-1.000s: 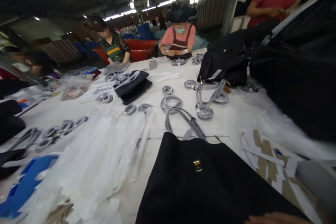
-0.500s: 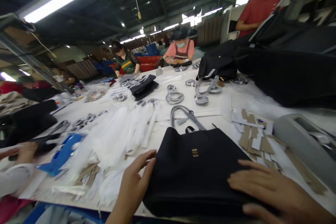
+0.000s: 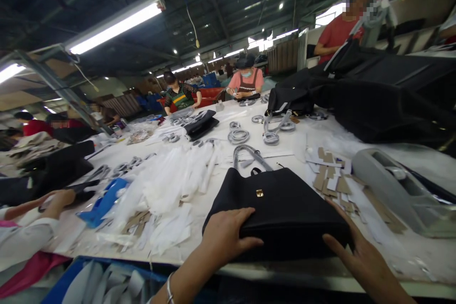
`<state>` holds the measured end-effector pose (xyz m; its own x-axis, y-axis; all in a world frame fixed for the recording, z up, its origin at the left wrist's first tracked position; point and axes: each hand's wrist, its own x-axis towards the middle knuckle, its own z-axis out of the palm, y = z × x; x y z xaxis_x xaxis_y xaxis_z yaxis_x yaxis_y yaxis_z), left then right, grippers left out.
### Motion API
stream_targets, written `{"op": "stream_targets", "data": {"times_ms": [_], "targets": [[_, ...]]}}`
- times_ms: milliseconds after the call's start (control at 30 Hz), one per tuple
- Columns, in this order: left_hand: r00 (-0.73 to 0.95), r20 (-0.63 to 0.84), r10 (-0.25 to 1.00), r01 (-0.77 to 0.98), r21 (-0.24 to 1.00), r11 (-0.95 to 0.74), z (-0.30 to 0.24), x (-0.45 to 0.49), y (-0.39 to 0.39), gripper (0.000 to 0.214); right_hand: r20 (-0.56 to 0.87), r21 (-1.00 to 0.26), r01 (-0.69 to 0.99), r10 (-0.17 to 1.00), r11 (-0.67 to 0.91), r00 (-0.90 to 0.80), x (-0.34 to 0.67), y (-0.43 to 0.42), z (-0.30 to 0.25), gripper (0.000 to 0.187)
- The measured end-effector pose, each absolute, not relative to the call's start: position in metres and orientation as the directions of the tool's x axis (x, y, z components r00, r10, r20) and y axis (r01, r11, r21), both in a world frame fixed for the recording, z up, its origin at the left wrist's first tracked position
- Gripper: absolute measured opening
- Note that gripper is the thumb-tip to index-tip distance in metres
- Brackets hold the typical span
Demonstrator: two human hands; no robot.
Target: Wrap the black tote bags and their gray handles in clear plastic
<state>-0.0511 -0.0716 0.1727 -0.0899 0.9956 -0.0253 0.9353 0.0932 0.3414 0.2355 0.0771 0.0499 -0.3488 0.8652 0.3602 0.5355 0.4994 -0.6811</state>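
Note:
A black handbag (image 3: 278,204) lies in front of me at the table's near edge, its bottom panel facing me. It has a small gold clasp (image 3: 260,193), and a grey-wrapped handle (image 3: 245,152) stretches away from its top. My left hand (image 3: 228,235) grips the near left bottom edge, fingers over the front face and thumb against the bottom panel. Around the near right corner is my right hand (image 3: 351,242), fingers along the side and thumb at the bottom edge. The bag hides parts of the right fingers.
White wrapping sheets (image 3: 171,171) are heaped to the left, near a blue piece (image 3: 103,202). Card strips (image 3: 331,175) and a grey tape dispenser (image 3: 395,190) lie right. Coiled wrapped straps (image 3: 238,137) and more black bags (image 3: 295,97) lie farther back. A co-worker's hands (image 3: 59,199) work at far left.
My left hand has moved from beside the bag onto its near left edge. My right hand has gone from the front face to the right corner. The view has shifted.

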Motion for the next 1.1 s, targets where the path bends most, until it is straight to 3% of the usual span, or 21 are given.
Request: {"op": "stream_targets", "data": {"times_ms": [200, 367, 433, 500, 600, 667, 733, 900, 1100], "targets": [[-0.035, -0.087, 0.996, 0.953, 0.296, 0.059, 0.174, -0.057, -0.066, 0.06, 0.192, -0.805, 0.534, 0.965, 0.259, -0.179, 0.237, 0.082, 0.011, 0.061], [0.005, -0.142, 0.99, 0.952, 0.304, 0.039, 0.171, -0.063, -0.056, 0.05, 0.054, -0.816, 0.57, 0.994, 0.101, -0.099, 0.244, 0.085, -0.004, 0.057], [0.009, -0.143, 0.99, 0.945, 0.326, 0.039, 0.171, -0.069, -0.054, 0.048, 0.075, -0.815, 0.572, 0.995, 0.095, -0.059, 0.242, 0.081, -0.005, 0.054], [0.057, -0.159, 0.986, 0.919, 0.393, 0.011, 0.174, -0.08, -0.048, 0.049, 0.124, -0.812, 0.57, 0.992, 0.122, -0.035, 0.24, 0.078, -0.006, 0.05], [0.312, -0.271, 0.91, 0.785, 0.614, -0.087, 0.186, -0.106, -0.021, 0.048, 0.176, -0.814, 0.561, 0.984, 0.151, -0.009, 0.239, 0.074, -0.007, 0.046], [0.403, -0.374, 0.835, 0.719, 0.694, -0.036, 0.191, -0.123, 0.016, 0.047, 0.191, -0.818, 0.551, 0.982, 0.163, -0.007, 0.239, 0.073, -0.008, 0.045], [0.195, -0.401, 0.895, 0.8, 0.593, 0.091, 0.186, -0.134, 0.061, 0.056, 0.185, -0.819, 0.55, 0.982, 0.165, -0.018, 0.239, 0.071, -0.008, 0.045], [-0.027, -0.288, 0.957, 0.876, 0.454, 0.161, 0.148, -0.131, 0.15, 0.032, 0.189, -0.808, 0.561, 0.981, 0.179, -0.041, 0.239, 0.068, -0.003, 0.047], [-0.144, -0.293, 0.945, 0.82, 0.499, 0.28, 0.122, -0.131, 0.171, 0.032, 0.238, -0.807, 0.554, 0.971, 0.206, -0.016, 0.244, 0.068, -0.006, 0.044]]}}
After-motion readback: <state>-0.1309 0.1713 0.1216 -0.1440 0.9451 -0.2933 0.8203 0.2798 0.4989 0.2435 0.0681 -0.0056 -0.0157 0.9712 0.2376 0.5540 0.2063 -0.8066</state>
